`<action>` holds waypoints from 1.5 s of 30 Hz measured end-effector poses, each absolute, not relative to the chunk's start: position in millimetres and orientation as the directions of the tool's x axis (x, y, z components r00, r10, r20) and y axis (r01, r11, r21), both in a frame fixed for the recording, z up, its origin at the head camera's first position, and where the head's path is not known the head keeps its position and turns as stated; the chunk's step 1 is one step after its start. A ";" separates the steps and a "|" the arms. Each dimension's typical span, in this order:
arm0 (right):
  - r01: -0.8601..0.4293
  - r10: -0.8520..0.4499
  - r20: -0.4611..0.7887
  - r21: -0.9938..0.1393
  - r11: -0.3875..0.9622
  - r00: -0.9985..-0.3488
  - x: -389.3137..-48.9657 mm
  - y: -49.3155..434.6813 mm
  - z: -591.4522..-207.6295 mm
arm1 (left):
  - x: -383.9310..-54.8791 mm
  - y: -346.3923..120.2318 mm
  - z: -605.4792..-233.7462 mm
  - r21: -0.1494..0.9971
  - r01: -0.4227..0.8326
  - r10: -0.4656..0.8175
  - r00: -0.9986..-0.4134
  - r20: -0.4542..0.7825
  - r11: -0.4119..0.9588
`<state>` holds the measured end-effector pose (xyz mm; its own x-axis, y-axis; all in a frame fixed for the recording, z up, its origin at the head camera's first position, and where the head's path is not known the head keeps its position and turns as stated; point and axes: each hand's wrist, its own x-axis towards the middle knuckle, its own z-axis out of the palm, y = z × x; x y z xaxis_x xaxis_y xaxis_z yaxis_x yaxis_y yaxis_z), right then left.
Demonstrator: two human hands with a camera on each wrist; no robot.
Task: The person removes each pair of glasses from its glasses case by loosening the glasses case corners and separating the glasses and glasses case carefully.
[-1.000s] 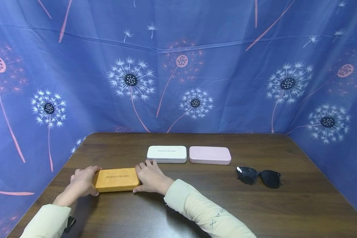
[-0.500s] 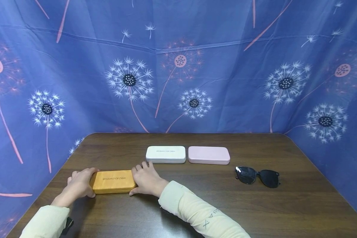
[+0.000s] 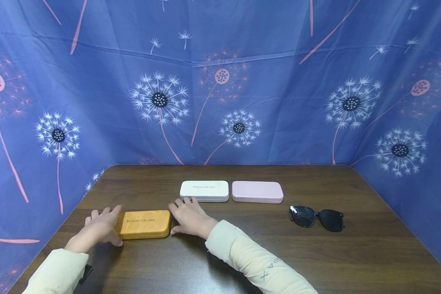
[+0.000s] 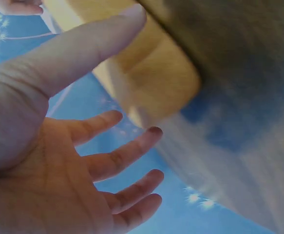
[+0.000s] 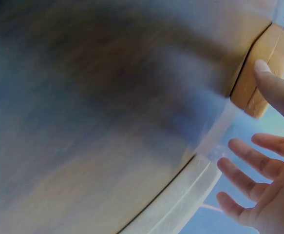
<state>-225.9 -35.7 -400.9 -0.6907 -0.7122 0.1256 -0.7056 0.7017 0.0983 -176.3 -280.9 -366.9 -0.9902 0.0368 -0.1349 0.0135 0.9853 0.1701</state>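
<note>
A blue cloth (image 3: 294, 134) printed with white and pink dandelions fills the upper frame, behind a dark brown wood-grain table (image 3: 279, 257) across the lower part. The left hand (image 3: 100, 227), at lower left, and the right hand (image 3: 192, 217), at lower centre, both have their fingers spread apart. Between them lies a yellow oblong case (image 3: 145, 228) with dark lettering; whether either touches it, I cannot tell. Near mid-frame sit a lettered white oblong case (image 3: 203, 192) and, just beside it, a plain pink oblong case (image 3: 257, 192); black sunglasses (image 3: 304, 216) lie at lower right.
</note>
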 end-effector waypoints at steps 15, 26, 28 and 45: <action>-0.649 -0.653 0.236 0.108 0.753 -0.719 -244.0 20.0 -388.1 | -183.7 -222.1 -340.4 0.222 0.150 0.147 -0.989 0.031 0.963; -0.591 -0.570 0.270 0.005 0.807 -0.776 -260.8 61.7 -388.8 | -202.8 -196.2 -352.2 0.263 0.220 0.172 -0.966 0.192 0.939; -0.581 -0.557 0.278 -0.004 0.814 -0.782 -264.4 67.9 -389.8 | -207.0 -191.1 -354.4 0.264 0.229 0.176 -0.962 0.210 0.937; -0.490 -0.464 0.242 -0.058 0.870 -0.852 -288.6 86.1 -396.3 | -240.0 -161.7 -378.0 0.258 0.250 0.197 -0.957 0.214 0.933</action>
<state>-288.6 86.1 -396.3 -0.8520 -0.4642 0.2421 -0.4903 0.8696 -0.0580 -240.0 -161.7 -378.0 -0.9567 0.1972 0.2139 0.2500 0.9333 0.2579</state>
